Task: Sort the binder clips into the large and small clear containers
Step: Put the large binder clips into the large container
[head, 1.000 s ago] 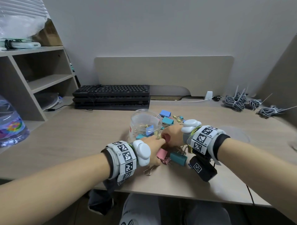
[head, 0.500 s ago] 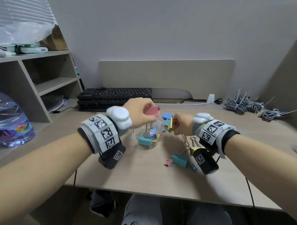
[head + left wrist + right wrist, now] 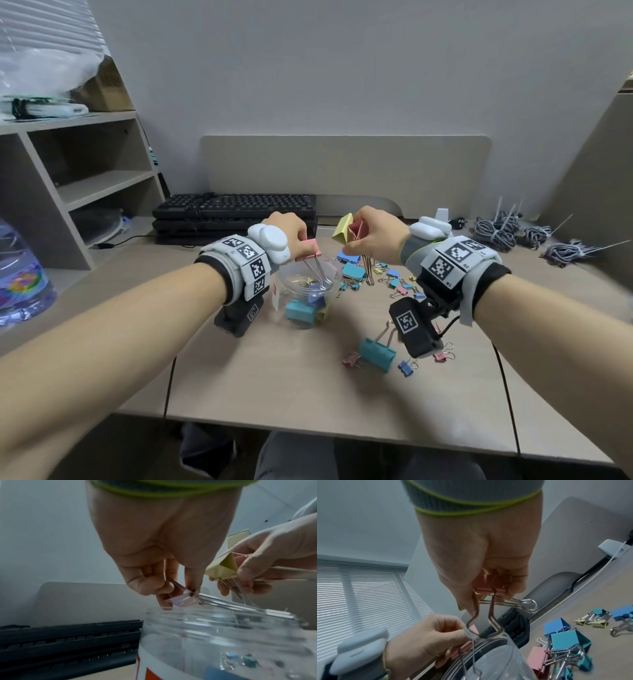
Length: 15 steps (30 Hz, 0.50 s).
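My left hand (image 3: 301, 236) pinches a large pink binder clip (image 3: 310, 249) just above the mouth of the clear container (image 3: 308, 294); its wire handles hang down into the opening. The left wrist view shows the same pink clip (image 3: 180, 599) between thumb and fingers over the container rim (image 3: 188, 615). To the right, my right hand (image 3: 356, 240) holds a yellow clip (image 3: 342, 229) and a pink clip (image 3: 358, 230) together, their handles dangling; the pink one (image 3: 489, 588) shows in the right wrist view. The container holds several large clips, teal and blue among them.
Loose clips lie behind and right of the container (image 3: 352, 270); a large teal clip (image 3: 376, 353) and small pink and blue ones lie nearer me. A stack of black keyboards (image 3: 236, 216) stands at the back, shelves (image 3: 85, 185) and a water bottle (image 3: 17, 277) at left, cable bundles (image 3: 496, 233) at right.
Both hands rose from the pile on the desk. The left carried the pink clip over the container's mouth; the right lifted higher with a yellow and a pink clip.
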### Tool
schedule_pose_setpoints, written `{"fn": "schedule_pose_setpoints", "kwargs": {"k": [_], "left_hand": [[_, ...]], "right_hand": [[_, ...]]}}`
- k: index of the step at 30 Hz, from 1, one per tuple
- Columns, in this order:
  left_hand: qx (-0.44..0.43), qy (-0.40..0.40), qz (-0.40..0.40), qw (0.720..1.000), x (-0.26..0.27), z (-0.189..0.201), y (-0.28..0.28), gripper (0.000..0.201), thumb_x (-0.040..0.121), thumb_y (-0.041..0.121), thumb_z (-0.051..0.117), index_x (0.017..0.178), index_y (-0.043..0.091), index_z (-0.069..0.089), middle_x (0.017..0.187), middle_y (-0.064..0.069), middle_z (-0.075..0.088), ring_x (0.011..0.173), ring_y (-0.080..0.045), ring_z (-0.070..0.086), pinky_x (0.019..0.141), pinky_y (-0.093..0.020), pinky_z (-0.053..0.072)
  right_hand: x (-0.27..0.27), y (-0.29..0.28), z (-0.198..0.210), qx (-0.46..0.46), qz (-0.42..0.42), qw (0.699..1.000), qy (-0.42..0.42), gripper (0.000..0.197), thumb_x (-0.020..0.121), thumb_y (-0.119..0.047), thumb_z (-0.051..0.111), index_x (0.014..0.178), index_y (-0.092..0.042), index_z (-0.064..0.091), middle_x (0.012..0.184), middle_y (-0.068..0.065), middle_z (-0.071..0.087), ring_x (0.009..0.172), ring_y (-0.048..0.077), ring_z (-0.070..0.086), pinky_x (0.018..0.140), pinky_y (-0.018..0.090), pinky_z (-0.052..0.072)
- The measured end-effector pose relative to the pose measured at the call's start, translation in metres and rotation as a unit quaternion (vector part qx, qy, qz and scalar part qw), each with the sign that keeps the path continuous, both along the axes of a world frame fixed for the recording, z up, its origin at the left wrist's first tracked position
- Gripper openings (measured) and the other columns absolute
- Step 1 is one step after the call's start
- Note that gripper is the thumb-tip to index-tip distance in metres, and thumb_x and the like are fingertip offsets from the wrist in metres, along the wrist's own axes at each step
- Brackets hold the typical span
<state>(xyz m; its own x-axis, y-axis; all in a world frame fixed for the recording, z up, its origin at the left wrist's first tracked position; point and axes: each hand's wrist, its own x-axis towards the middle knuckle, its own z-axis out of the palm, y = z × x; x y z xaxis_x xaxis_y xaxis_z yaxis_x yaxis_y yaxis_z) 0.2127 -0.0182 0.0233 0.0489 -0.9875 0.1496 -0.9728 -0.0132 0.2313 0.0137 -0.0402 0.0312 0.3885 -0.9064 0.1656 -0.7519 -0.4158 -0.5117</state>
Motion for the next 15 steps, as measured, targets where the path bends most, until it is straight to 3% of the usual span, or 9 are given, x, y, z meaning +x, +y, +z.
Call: {"fn": "schedule_pose_setpoints", "kwargs": {"k": [7,12,15], "left_hand": [[-0.025,-0.024,0.012,0.999,0.007,-0.002,-0.004,0.029,0.081,0.045,0.064,0.077,0.016,0.066,0.082,-0.003,0.070,0.081,-0.026,0.065,0.062,-0.028,0.046],[0.043,-0.098,-0.006,0.994,0.003,-0.018,0.002,0.039,0.079,0.054,0.061,0.070,0.017,0.068,0.077,-0.001,0.063,0.066,-0.024,0.063,0.055,-0.026,0.045],[0.040,-0.109,-0.008,0.993,0.006,-0.021,0.001,0.042,0.078,0.059,0.062,0.060,0.021,0.061,0.087,-0.001,0.053,0.066,-0.025,0.060,0.057,-0.030,0.047]], "right_hand": [[0.008,-0.005,-0.007,0.004,0.007,1.000,-0.007,0.046,0.074,-0.033,0.079,0.108,-0.020,0.051,0.103,0.000,0.062,0.091,0.021,0.059,0.077,0.033,0.050],[0.016,-0.006,-0.011,-0.002,0.011,1.000,0.020,0.051,0.075,-0.035,0.078,0.115,-0.017,0.052,0.106,0.000,0.062,0.095,0.022,0.058,0.085,0.039,0.051],[0.023,-0.005,-0.014,-0.008,0.019,0.999,0.034,0.049,0.075,-0.036,0.077,0.113,-0.017,0.053,0.105,0.000,0.062,0.095,0.022,0.058,0.083,0.037,0.051]]}}
